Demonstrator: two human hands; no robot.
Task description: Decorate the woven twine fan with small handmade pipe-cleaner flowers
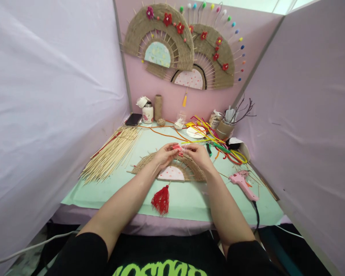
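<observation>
My left hand [166, 154] and my right hand [197, 153] meet above a half-round fan [172, 168] woven of jute twine, with a pink dotted centre and a red tassel [161, 199] hanging toward me. Both hands pinch a small pink-red piece [178, 148] between their fingertips, just over the fan's top edge. The fan lies flat on the pale green mat [109, 191].
A bundle of bamboo skewers [113, 153] lies at the left. A pink glue gun [243, 183] rests at the right with its black cord. Coloured pipe cleaners [218, 143], a twine spool, jars, a phone and a cup of twigs stand behind. Two finished fans hang on the back wall.
</observation>
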